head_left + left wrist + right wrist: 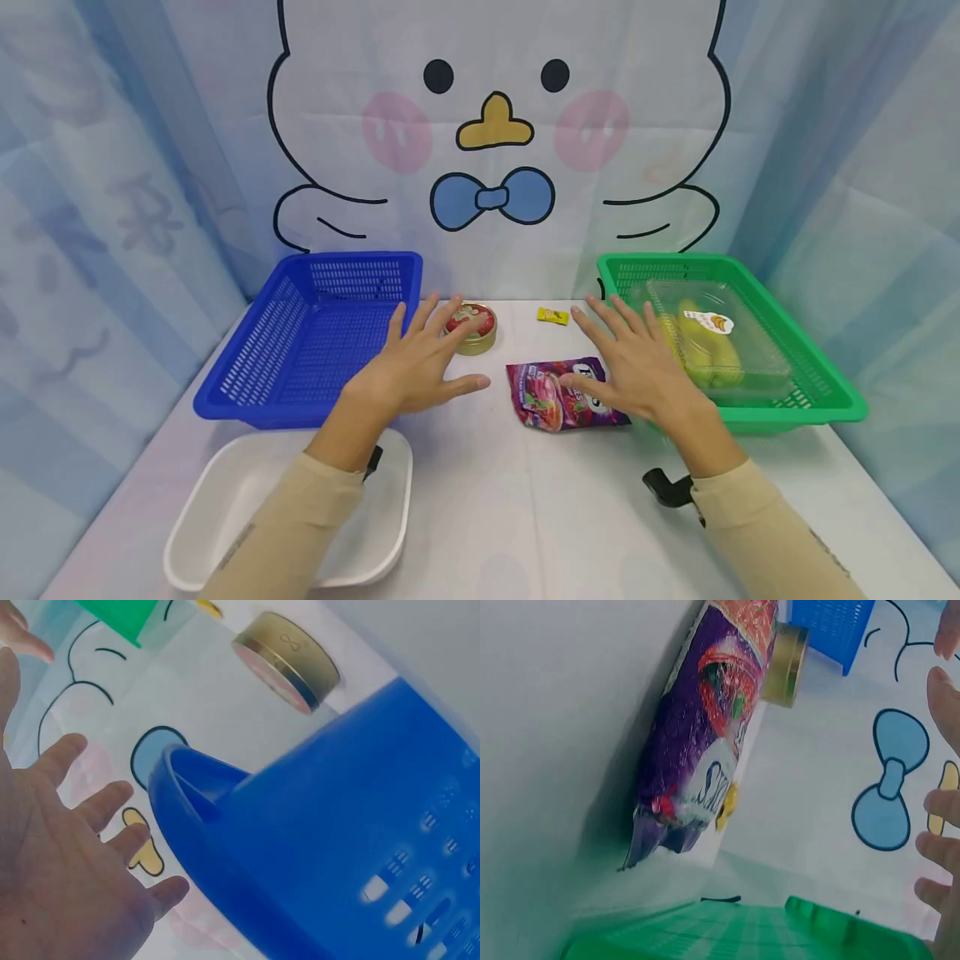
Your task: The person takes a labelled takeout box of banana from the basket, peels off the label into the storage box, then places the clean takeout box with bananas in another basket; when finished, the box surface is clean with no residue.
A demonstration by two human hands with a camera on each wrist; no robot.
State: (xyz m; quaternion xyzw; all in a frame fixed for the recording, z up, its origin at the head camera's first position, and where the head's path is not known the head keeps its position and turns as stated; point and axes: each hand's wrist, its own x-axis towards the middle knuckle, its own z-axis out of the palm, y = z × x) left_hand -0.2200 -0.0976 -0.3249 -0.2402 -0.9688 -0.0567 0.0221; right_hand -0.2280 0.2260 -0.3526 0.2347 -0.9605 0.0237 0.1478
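My left hand (415, 362) is held up with fingers spread, between the blue basket (225, 400) and a round tin (480, 340) with a red patterned lid. It holds nothing; in the left wrist view its palm shows bare beside the blue basket's rim (180, 802). My right hand (637, 367), likewise spread and holding nothing, overlaps the right end of a purple snack bag (547, 400) in the head view. Left of the green basket (832, 404), the bag lies flat on the table. A small yellow packet (552, 316) lies at the back, just beyond the right fingertips.
In the green basket sits a clear plastic box (757, 358) of yellow fruit with a banana sticker. A white tub (401, 508) stands at the front left, under the left forearm. Behind the table hangs a curtain (495, 258) with a cartoon figure.
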